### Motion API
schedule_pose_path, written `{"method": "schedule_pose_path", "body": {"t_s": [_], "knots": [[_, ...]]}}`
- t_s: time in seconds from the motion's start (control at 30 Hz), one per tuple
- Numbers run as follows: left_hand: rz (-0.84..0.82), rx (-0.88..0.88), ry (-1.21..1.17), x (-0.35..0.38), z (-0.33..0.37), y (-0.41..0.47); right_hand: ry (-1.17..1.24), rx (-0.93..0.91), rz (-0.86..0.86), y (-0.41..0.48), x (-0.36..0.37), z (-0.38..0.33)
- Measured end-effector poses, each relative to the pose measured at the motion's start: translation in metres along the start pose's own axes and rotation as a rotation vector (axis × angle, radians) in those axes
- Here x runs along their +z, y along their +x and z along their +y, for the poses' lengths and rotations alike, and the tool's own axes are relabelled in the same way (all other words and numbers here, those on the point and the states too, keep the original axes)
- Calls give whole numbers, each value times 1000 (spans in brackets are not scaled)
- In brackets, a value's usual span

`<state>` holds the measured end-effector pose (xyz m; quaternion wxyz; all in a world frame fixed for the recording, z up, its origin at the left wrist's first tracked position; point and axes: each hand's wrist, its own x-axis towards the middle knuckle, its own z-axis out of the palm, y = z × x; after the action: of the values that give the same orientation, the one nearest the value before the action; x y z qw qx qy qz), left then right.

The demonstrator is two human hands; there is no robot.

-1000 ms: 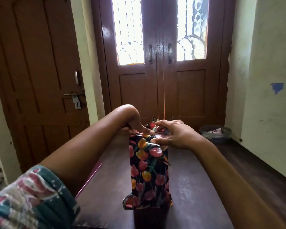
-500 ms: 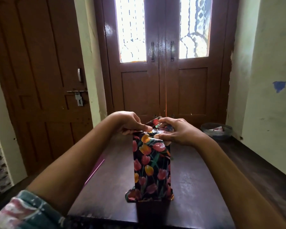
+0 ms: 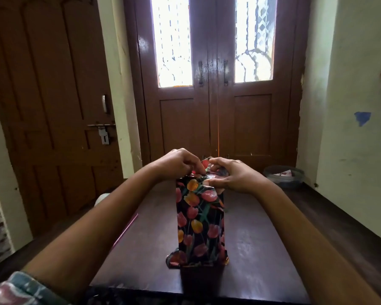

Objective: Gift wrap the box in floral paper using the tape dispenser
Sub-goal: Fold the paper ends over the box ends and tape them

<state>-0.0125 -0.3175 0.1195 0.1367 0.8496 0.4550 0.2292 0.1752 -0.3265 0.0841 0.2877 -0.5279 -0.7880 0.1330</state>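
- Box [image 3: 200, 223] stands upright on end, near the middle of the dark wooden surface [image 3: 262, 249], its bottom end close to the near edge.
- Long sides are already covered in the floral paper [image 3: 194, 236]; the face toward the camera shows no bare box.
- Top end is the step in hand, by my reading: loose paper flaps sit bunched there and are being folded down.
- Left hand [image 3: 178, 164] curls over the top left corner, fingertips pinching a paper flap.
- Right hand [image 3: 233, 175] cups the top right corner, thumb pressed along the folded edge, fingers gripping paper over the top.
- Bottom end: paper flares out in a crumpled lip where it meets the surface. It looks folded under, but whether it is taped cannot be told.
- No tape dispenser in view anywhere on the surface; no tape strip can be made out on the paper from here.
- Judged remaining: finish the top folds, tape them, check the bottom end.
- A thin pink edge [image 3: 125, 230] shows along the left side of the surface, partly behind the left forearm; cannot tell what it is.
- Container: a shallow round basin [image 3: 283, 178] sits low in the far right corner by the wall, well apart from the box. A light, flat item lies inside, possibly paper scraps; too small to identify.
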Motion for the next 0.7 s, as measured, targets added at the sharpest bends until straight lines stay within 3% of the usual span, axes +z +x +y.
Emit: {"method": "schedule_pose_path", "body": {"t_s": [0.2, 0.27, 0.33, 0.37, 0.53, 0.7], "knots": [[22, 28, 221, 10, -12, 4, -13, -19, 34, 2, 2, -3], [240, 73, 271, 12, -17, 6, 55, -35, 46, 0, 3, -4], [457, 85, 100, 7, -20, 3, 128, -32, 82, -3, 0, -2], [465, 96, -7, 4, -23, 0, 146, -37, 101, -5, -2, 0], [195, 131, -176, 3, -32, -23, 29, 11, 388, -7, -11, -1], [129, 186, -193, 12, -40, -36, 9, 368, 142, -12, -14, -18]]}}
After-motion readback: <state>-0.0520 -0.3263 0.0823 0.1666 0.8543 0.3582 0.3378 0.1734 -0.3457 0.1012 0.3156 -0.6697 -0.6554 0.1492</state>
